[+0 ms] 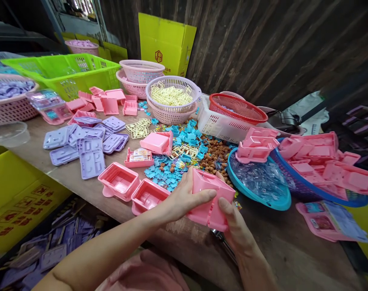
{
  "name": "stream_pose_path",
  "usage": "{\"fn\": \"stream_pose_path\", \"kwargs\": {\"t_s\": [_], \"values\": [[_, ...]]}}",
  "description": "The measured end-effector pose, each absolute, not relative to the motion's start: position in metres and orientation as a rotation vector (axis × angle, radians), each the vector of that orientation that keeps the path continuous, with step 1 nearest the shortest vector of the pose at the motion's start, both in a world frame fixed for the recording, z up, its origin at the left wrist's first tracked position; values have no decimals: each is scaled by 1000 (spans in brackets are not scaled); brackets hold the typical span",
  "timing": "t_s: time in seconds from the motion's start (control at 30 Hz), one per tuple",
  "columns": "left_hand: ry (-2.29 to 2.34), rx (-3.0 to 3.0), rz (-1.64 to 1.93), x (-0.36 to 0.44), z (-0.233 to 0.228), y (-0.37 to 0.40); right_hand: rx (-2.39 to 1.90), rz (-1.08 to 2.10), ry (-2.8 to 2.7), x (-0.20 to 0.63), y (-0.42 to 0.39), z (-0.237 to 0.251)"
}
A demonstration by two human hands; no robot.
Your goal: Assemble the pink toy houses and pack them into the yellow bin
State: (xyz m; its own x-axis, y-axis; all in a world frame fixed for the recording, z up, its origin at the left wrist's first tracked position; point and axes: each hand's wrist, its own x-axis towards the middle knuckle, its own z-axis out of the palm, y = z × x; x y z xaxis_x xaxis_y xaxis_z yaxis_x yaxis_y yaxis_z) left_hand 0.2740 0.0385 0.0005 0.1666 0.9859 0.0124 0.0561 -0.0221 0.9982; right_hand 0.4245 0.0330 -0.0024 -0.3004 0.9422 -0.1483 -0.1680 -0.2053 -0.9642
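**Both hands on one pink shell at the front of the surface**

Obs. 1: The left hand [184, 198] and the right hand [237, 226] hold a single pink plastic shell [211, 198] just above the front edge of the wooden surface [293, 246]. Left grip: clenched on the shell's near side, thumb laid along it. Right grip: closed on the lower right corner from below. Gripping from opposite sides steadies the piece and leaves its upper part free to see.

Obs. 2: Two open pink trays [132, 188] lie just left of the hands, hollow side up, near enough to be picked up without stretching.

Obs. 3: Loose stock is sorted by kind and fanned around the hands: small blue pieces [168, 169] and brown bits [216, 155] in heaps just behind the hands, lilac inserts [83, 145] farther left, cream frames in a lilac basket [172, 95], more pink shells in a blue basket [323, 161] on the right. A teal dish [258, 182] holds clear parts, possibly wrappers; the glare makes it hard to tell.

Obs. 4: A metal object shows below the right hand, mostly hidden.
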Motion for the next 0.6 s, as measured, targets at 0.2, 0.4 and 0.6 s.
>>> {"fn": "stream_pose_path", "kwargs": {"t_s": [0.2, 0.4, 0.6], "values": [[991, 1323, 1088, 274, -1, 42, -1102, 1519, -1273, 428, 32, -4], [1026, 1427, 1068, 269, 0, 40, -1133, 1347, -1314, 424, 27, -14], [1227, 1510, 1249, 277, 3, 29, -1186, 1051, -1397, 415, 21, -12]]}}
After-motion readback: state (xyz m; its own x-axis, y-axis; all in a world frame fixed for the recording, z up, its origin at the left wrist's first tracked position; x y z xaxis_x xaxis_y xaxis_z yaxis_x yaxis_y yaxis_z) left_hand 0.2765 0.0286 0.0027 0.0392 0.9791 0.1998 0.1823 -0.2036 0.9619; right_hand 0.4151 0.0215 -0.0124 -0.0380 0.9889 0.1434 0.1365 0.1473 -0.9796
